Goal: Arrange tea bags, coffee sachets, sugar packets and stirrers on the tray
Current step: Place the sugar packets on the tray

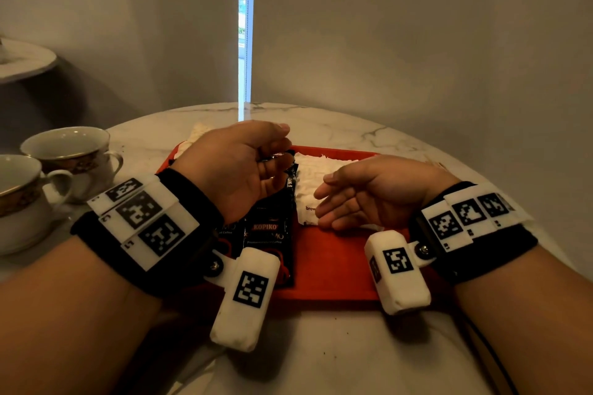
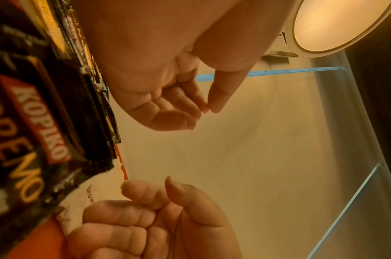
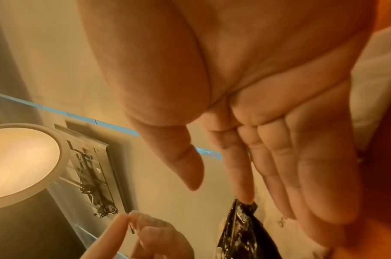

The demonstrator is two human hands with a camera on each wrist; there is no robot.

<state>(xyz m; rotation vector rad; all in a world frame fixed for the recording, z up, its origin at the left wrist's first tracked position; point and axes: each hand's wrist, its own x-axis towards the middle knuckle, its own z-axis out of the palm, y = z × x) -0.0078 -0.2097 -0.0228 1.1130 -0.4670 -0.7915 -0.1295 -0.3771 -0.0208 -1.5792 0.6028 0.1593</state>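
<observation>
A red tray (image 1: 330,266) lies on the round marble table. Black Kopiko coffee sachets (image 1: 269,234) (image 2: 46,131) (image 3: 241,233) lie side by side on its left half. White sugar packets (image 1: 308,179) (image 2: 94,192) lie next to them in the middle. My left hand (image 1: 282,144) (image 2: 209,108) (image 3: 129,219) hovers over the far ends of the sachets, thumb and forefinger pinching a small thin dark sliver (image 3: 131,228). My right hand (image 1: 322,192) (image 3: 221,191) has straight fingers and an empty palm facing left, its little-finger edge on the sugar packets.
Two gold-rimmed tea cups (image 1: 70,151) (image 1: 19,199) stand at the table's left edge. More white packets (image 1: 199,135) lie just beyond the tray's far left corner. A wall stands close behind the table. A second small table (image 1: 25,61) is far left.
</observation>
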